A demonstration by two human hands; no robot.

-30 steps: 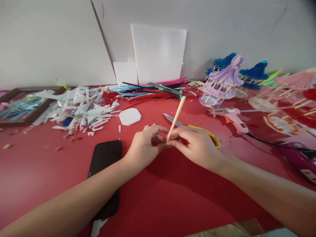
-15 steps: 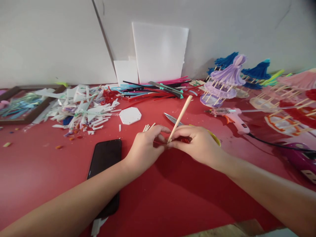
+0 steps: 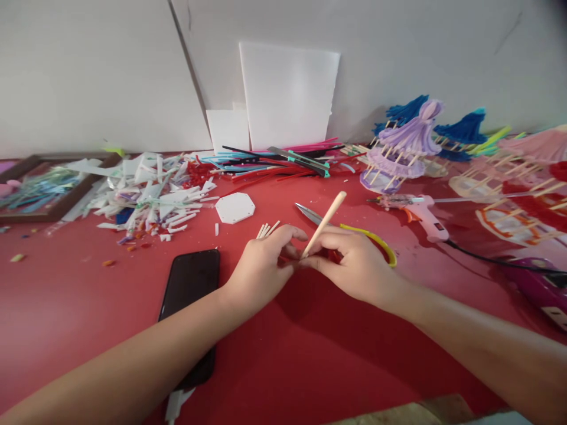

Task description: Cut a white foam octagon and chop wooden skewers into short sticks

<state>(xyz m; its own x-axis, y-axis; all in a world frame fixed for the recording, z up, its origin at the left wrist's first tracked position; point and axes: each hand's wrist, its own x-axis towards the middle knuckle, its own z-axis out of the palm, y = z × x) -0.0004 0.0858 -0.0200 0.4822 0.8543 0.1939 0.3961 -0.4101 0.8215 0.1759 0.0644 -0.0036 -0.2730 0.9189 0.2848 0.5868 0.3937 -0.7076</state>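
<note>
A pale wooden stick (image 3: 325, 224) leans up and to the right, its lower end between my two hands. My right hand (image 3: 354, 260) pinches it near the bottom with thumb and fingers. My left hand (image 3: 261, 262) is curled closed, its fingertips meeting the right hand's at the stick's lower end; what lies in them is hidden. Behind my left hand several thin pale sticks (image 3: 268, 229) poke out. Scissors with yellow handles (image 3: 376, 239) lie on the table behind my right hand, partly covered by it. A white octagonal piece (image 3: 235, 208) with small holes rests farther back.
A black phone (image 3: 190, 283) lies under my left forearm. White scraps (image 3: 155, 189) are heaped at the back left, coloured pipe cleaners (image 3: 266, 162) and a cutter (image 3: 305, 160) at the back. To the right are a pink glue gun (image 3: 425, 215) and fuzzy-roofed carousel-like models (image 3: 410, 139).
The stick has tilted farther right and its top has dropped slightly. My right hand has shifted a little, so more of the yellow scissor handle shows. The view has moved slightly.
</note>
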